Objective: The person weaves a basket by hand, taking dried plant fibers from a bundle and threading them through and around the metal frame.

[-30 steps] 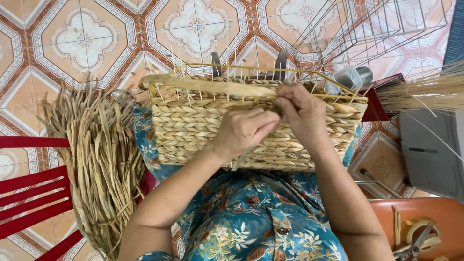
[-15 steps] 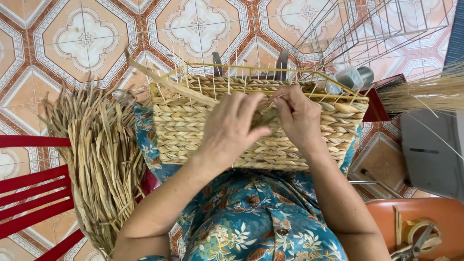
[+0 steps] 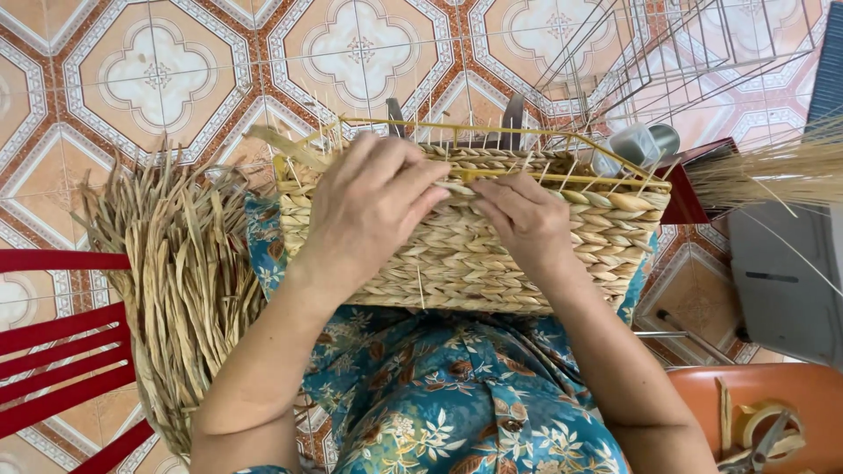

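A rectangular woven basket of pale tan twisted straw [image 3: 457,254] rests on the person's lap, over a blue floral garment [image 3: 439,395], at the centre of the head view. Thin yellow wire uprights [image 3: 492,132] poke above its unfinished rim at 12 o'clock. The left hand [image 3: 369,211] lies spread over the basket's top edge, fingers curled down onto the weave, pressing rather than closed around anything. The right hand [image 3: 527,219], just beside it toward 3 o'clock, pinches a flat straw strand [image 3: 465,187] at the rim between thumb and fingertips.

The basket looks light and fairly stiff, its wire frame holding the shape; the rim and side walls seem the firmest places to hold. The loose strand looks dry and bendable, likely to crack if folded sharply.

At 9 o'clock, a thick bundle of dried straw strips [image 3: 176,281] hangs over a red slatted chair [image 3: 61,351]. At 1 o'clock stands an empty wire frame [image 3: 667,61] on the patterned tile floor [image 3: 158,79]. At 5 o'clock, an orange stool [image 3: 773,395] carries a tape roll [image 3: 762,423] and scissors [image 3: 755,452].
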